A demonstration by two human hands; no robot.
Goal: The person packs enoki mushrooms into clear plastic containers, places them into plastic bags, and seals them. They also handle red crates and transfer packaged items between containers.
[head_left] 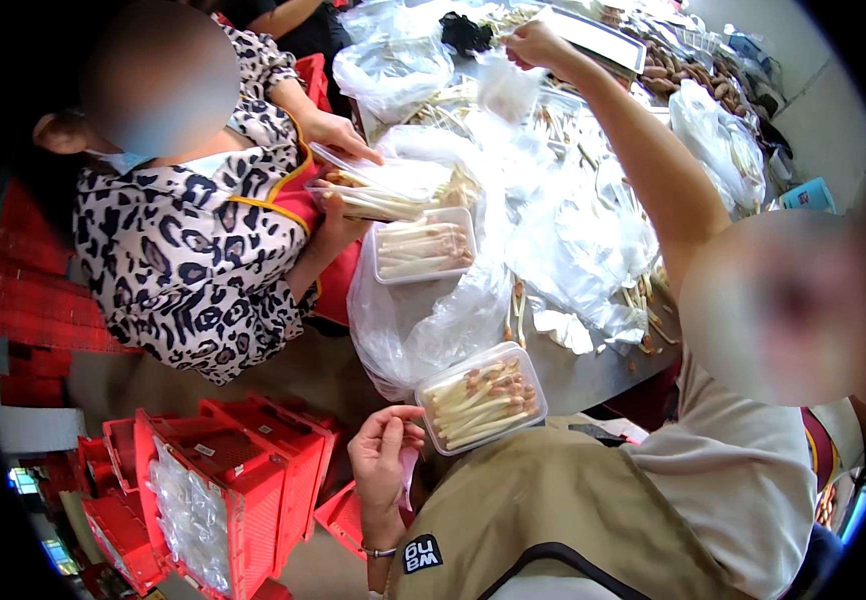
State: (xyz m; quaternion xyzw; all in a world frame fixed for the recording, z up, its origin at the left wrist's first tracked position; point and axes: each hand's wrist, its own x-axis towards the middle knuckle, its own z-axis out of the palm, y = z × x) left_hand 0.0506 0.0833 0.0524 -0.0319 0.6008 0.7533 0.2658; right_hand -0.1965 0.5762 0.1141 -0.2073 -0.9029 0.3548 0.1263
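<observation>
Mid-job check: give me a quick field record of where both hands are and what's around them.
left hand: low, beside clear tray of pale stalks at the table edge; grip unclear
right hand: raised far over the table, pinching clear plastic bag
co-worker: at left, holding another filled tray
floor: red crates

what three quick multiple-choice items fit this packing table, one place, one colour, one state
1. Where is the near tray? A on a crate; B at the table edge; C on the floor
2. Colour of the crates? A blue; B red; C green
3. The raised hand is: A flat on a lid; B pinching a clear bag; C holding a knife

B, it rests on the near edge by the apron; B, every stacked crate is red; B, the bag hangs from its fingers.
</observation>
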